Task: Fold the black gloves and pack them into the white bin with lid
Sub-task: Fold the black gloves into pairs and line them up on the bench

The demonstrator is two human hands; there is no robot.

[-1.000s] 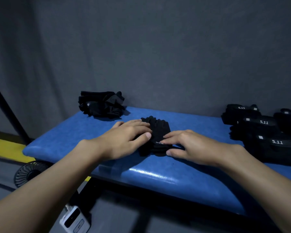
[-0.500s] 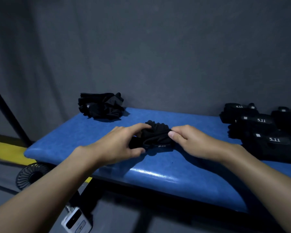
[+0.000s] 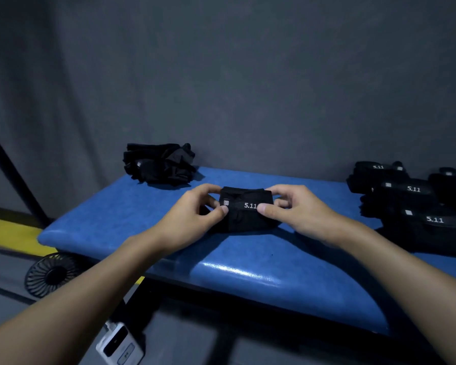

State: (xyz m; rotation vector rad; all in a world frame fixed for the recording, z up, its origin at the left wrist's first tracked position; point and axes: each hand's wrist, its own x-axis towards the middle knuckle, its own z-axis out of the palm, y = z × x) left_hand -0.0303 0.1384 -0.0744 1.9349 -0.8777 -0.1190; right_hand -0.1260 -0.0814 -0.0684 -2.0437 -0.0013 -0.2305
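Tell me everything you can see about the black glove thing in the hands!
The glove bundle is black, soft-looking fabric folded into a compact packet. White "5.11" lettering and a small white square logo face the camera. It seems to rest on the blue padded bench, near its middle. The left hand pinches its left end and the right hand its right end, thumbs on the front by the lettering.

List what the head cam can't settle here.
- White bin with lid: outside the head view.
- Folded glove bundle: left grip and right grip cover its ends; one glove or two, unclear.
- Folded stack: cut off by right edge; count unknown.
- Loose glove pile: black on black, dim; count unclear.
- White device: cut by bottom edge, blurred.
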